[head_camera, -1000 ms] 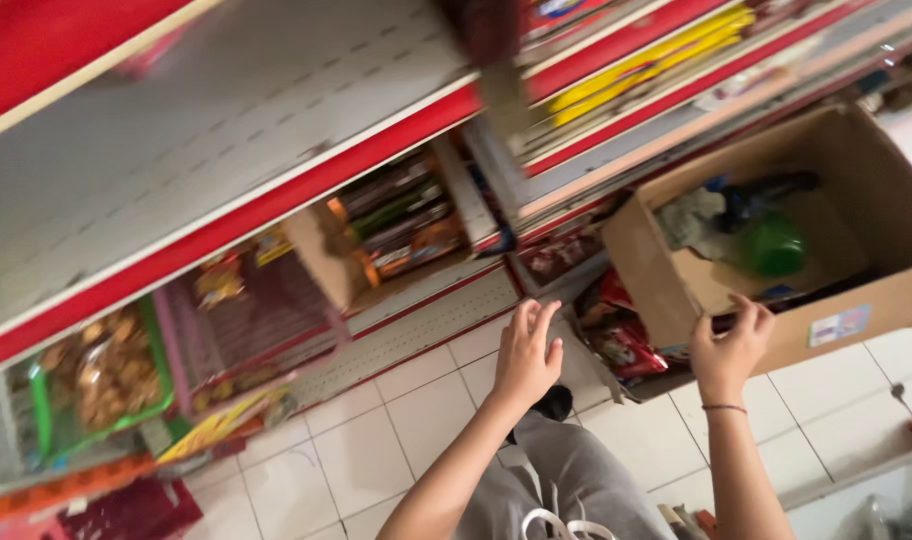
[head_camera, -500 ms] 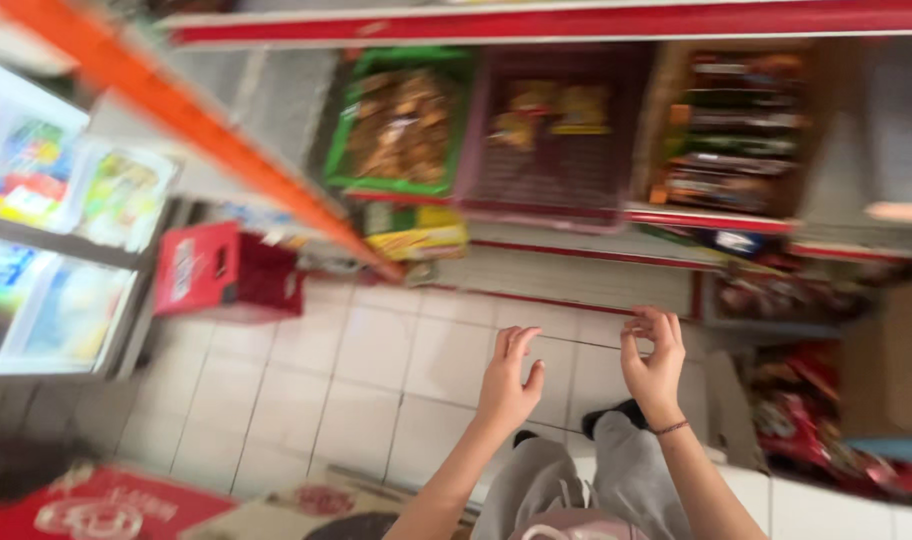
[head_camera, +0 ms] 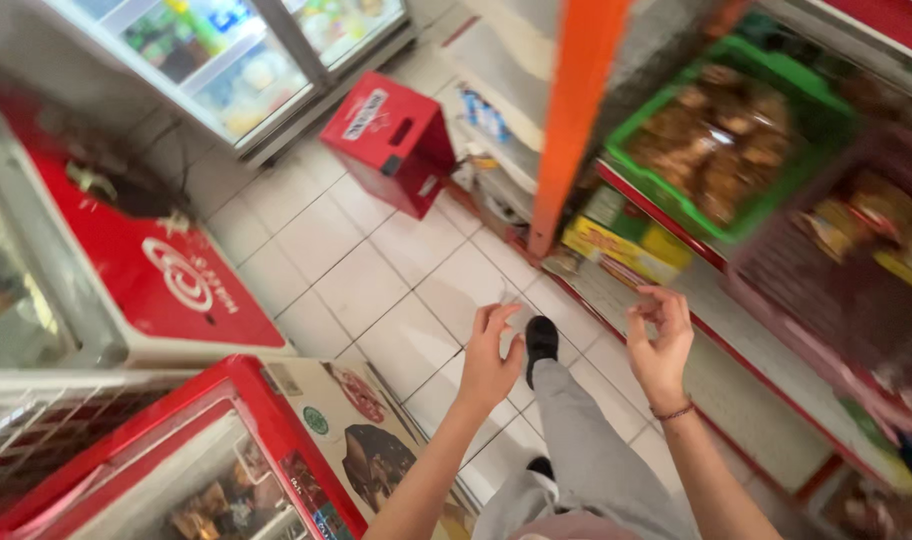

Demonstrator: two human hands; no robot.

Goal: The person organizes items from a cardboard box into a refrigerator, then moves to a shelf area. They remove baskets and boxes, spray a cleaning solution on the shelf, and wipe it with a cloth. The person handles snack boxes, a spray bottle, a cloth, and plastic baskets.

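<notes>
Head view looks down a shop aisle at two bare hands raised in the air over a white tiled floor [head_camera: 376, 285]. Left hand [head_camera: 489, 358] hangs with its fingers loosely spread and slightly curled, holding nothing. Right hand [head_camera: 661, 345] is also empty, palm turned inward, fingers half bent with the thumb and forefinger near each other but not pinching anything.

Neither hand touches a thing. Nearest goods lie to the right of the right hand: a low shelf [head_camera: 746, 350] with a red edge runs along the aisle, and on it sit a yellow box [head_camera: 616, 245], a green crate [head_camera: 721, 140] of brown snacks, and a dark red basket [head_camera: 856, 250] beyond it. That shelf's long axis runs from upper left to lower right, roughly alongside the right forearm, so the right hand is clearly the nearer one; the left is well apart from it, across the person's grey trouser leg [head_camera: 586, 450] and black shoe [head_camera: 541, 345].

Further left stand a red crate [head_camera: 391, 140], an orange post [head_camera: 571, 120], and red chest freezers [head_camera: 166, 270].
</notes>
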